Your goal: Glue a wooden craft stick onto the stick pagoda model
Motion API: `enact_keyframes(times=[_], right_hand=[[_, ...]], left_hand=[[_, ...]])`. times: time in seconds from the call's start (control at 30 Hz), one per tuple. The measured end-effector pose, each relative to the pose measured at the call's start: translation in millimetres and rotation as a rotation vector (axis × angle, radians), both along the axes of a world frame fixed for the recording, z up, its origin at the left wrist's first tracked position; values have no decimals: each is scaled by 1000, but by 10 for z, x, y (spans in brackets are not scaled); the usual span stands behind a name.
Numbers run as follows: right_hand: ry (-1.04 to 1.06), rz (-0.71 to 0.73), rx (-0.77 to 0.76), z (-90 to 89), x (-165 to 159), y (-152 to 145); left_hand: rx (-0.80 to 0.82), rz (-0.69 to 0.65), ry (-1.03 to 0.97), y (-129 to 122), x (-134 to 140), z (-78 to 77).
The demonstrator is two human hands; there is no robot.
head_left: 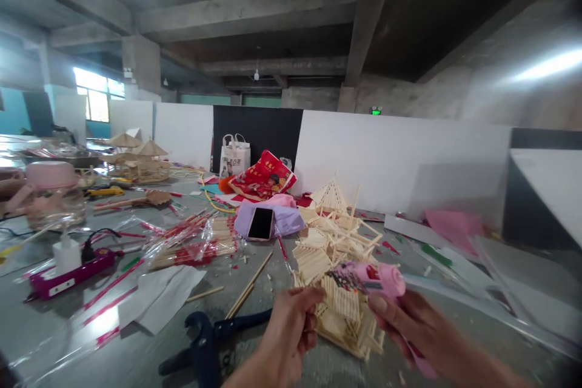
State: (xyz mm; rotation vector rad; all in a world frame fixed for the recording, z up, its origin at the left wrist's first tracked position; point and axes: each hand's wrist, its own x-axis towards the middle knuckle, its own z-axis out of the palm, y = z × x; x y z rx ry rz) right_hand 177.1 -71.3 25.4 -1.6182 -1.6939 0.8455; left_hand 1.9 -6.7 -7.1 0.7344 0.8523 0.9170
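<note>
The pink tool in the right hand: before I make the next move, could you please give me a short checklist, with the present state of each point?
1. Pink tool gripped by the right hand: ok.
2. Pink tool not touching the stick model: cannot tell; they overlap in this view, with blur.
3. Left hand free of any small piece: cannot tell; its fingers are curled.
4. Space beside the left forearm uncluttered: not ok; a dark blue tool lies there.
5. Purple power strip live: cannot tell; a white adapter sits on it.
</note>
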Motion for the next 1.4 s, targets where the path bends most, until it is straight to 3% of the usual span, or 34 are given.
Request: enact_keyframes(times=[0.5,0.9,1.4], right_hand=[[-52,2,-18,9,-22,23],[-133,-44,-107,204,-155,-34],[-236,-75,-67,179,-126,-32]], left_hand=[[9,6,-10,-3,14,-19],[18,-26,-2,33,6,-60],[43,-30,-4,6,-11,-53]])
